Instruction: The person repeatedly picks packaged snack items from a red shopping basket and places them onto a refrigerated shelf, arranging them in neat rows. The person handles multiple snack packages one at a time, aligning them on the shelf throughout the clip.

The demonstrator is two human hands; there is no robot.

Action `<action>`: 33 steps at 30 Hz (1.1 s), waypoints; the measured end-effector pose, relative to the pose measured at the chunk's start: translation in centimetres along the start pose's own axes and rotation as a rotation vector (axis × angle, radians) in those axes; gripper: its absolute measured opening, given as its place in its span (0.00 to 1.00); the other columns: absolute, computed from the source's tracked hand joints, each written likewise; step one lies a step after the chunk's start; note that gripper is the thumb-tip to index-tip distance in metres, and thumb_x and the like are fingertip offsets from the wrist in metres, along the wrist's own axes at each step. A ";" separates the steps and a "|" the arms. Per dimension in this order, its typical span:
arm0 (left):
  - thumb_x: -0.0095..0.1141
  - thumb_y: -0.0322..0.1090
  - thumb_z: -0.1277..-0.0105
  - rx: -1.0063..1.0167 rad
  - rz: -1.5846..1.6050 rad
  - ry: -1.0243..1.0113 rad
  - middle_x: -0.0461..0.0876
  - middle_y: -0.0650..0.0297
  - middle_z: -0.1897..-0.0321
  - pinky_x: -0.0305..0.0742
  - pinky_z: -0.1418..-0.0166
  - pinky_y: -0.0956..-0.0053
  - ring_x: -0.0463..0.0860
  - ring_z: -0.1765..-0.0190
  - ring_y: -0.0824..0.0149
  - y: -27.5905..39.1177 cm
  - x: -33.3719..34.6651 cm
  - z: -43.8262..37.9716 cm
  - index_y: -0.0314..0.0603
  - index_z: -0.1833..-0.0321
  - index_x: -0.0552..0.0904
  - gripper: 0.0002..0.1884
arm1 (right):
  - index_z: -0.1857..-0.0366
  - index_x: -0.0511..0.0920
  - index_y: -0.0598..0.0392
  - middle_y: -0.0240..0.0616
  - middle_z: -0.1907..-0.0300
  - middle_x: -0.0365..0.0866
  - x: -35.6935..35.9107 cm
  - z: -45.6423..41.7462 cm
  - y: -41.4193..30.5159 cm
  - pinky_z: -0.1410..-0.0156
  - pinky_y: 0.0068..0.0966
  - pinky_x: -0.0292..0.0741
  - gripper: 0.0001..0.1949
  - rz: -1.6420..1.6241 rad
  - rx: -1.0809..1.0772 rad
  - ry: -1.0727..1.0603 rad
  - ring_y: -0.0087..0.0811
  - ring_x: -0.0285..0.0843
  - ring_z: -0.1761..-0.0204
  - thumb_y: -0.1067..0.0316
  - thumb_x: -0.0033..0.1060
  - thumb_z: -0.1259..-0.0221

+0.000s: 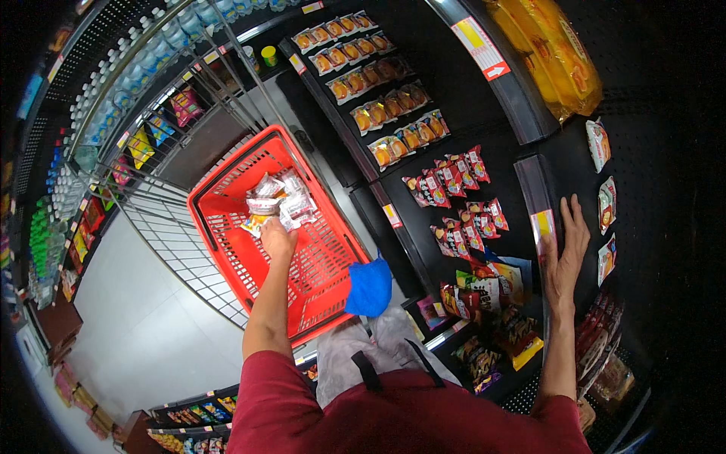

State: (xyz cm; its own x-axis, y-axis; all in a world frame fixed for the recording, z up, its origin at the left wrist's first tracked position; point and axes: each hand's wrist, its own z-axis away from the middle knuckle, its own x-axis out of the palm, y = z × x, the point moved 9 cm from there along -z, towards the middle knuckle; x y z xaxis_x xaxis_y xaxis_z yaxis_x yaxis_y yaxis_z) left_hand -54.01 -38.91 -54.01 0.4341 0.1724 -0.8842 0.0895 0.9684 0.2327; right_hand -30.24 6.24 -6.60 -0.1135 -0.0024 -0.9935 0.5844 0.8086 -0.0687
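Inside a red plastic shopping basket (317, 249), my left hand (278, 241) reaches down to a small pile of wrapped snack packs (281, 198); its fingers are at a yellow and white pack (253, 225), and whether they grip it is hidden. The basket rests in a wire shopping cart (181, 255). My right hand (567, 249) lies with fingers extended on the front edge of an upper black shelf (530, 187), beside a price label (543, 224). Several wrapped packs (607, 204) stand on that shelf just beyond this hand. A blue cloth (370, 286) hangs at the basket's near corner.
A lower shelf holds rows of wrapped buns (391, 108), red snack bags (454, 176) and larger bags (490, 289). Large yellow packs (550, 51) sit on the upper shelf. Water bottles (142, 74) line shelving beyond the cart. Pale floor tiles (153, 318) show at left.
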 end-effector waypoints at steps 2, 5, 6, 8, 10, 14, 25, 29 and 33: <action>0.72 0.40 0.42 -0.100 0.451 -0.118 0.83 0.54 0.46 0.79 0.37 0.53 0.82 0.41 0.49 -0.4 -0.6 1.4 0.41 0.41 0.78 0.27 | 0.21 0.67 0.44 0.42 0.18 0.60 -0.1 0.0 0.1 0.15 0.48 0.52 0.30 -0.013 0.003 0.001 0.47 0.51 0.17 0.44 0.51 0.21; 0.66 0.38 0.34 -0.347 1.537 -0.445 0.85 0.60 0.50 0.83 0.42 0.46 0.85 0.47 0.56 1.0 0.5 5.4 0.43 0.42 0.79 0.19 | 0.21 0.66 0.43 0.42 0.17 0.58 -0.1 0.2 0.2 0.15 0.47 0.51 0.30 -0.024 -0.003 -0.001 0.48 0.51 0.17 0.47 0.54 0.22; 0.66 0.39 0.33 -0.321 1.665 -0.471 0.85 0.61 0.51 0.82 0.40 0.45 0.85 0.46 0.57 1.9 -0.7 6.9 0.43 0.41 0.79 0.20 | 0.21 0.66 0.43 0.42 0.17 0.58 -0.3 0.2 -0.1 0.15 0.47 0.51 0.30 -0.022 -0.008 -0.004 0.48 0.51 0.17 0.48 0.54 0.22; 0.66 0.40 0.32 -0.265 1.918 -0.520 0.85 0.62 0.51 0.80 0.37 0.45 0.85 0.45 0.58 3.7 -2.9 10.0 0.42 0.39 0.78 0.21 | 0.20 0.66 0.43 0.43 0.17 0.58 -0.5 0.1 -0.4 0.15 0.48 0.51 0.29 -0.039 -0.021 -0.007 0.48 0.51 0.17 0.53 0.56 0.23; 0.68 0.43 0.33 -0.143 2.039 -0.595 0.86 0.58 0.45 0.76 0.31 0.47 0.84 0.40 0.56 7.3 -7.3 12.8 0.42 0.38 0.79 0.24 | 0.21 0.66 0.43 0.43 0.18 0.58 -0.8 0.2 -0.4 0.15 0.48 0.52 0.29 -0.063 -0.026 0.003 0.49 0.52 0.17 0.58 0.58 0.24; 0.64 0.41 0.30 0.138 2.083 -0.692 0.78 0.50 0.32 0.73 0.27 0.50 0.80 0.32 0.52 17.6 -19.4 17.0 0.38 0.22 0.67 0.36 | 0.21 0.66 0.40 0.41 0.17 0.57 -0.3 0.4 0.5 0.16 0.50 0.53 0.31 -0.037 -0.041 0.020 0.49 0.53 0.18 0.62 0.62 0.27; 0.59 0.40 0.23 0.314 1.939 -0.675 0.78 0.49 0.31 0.72 0.24 0.53 0.79 0.30 0.51 26.7 -26.0 21.8 0.35 0.21 0.65 0.32 | 0.29 0.75 0.48 0.47 0.25 0.69 -4.2 2.0 -2.2 0.21 0.49 0.62 0.27 -0.223 -0.128 0.135 0.52 0.65 0.25 0.63 0.69 0.33; 0.52 0.41 0.19 0.350 1.853 -0.746 0.73 0.49 0.26 0.72 0.25 0.59 0.78 0.29 0.57 30.1 -26.5 24.4 0.37 0.19 0.63 0.30 | 0.29 0.74 0.52 0.43 0.42 0.85 -1.4 5.3 -5.0 0.44 0.32 0.80 0.28 -0.992 0.162 -0.178 0.32 0.83 0.50 0.60 0.71 0.31; 0.57 0.41 0.21 0.393 1.695 -0.765 0.79 0.54 0.35 0.74 0.28 0.62 0.80 0.34 0.60 33.5 -25.1 25.3 0.36 0.21 0.66 0.30 | 0.32 0.77 0.54 0.34 0.57 0.85 0.7 7.5 -7.3 0.64 0.19 0.78 0.24 -1.221 0.193 -0.245 0.17 0.77 0.66 0.60 0.70 0.29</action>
State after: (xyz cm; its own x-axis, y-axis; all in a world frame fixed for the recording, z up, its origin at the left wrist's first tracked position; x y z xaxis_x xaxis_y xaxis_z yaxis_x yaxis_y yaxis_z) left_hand -39.22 -15.33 -13.82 0.5098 0.5521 0.6597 -0.6742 -0.2199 0.7050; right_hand -28.60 -4.10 -7.43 -0.5218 -0.8116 -0.2628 0.3138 0.1039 -0.9438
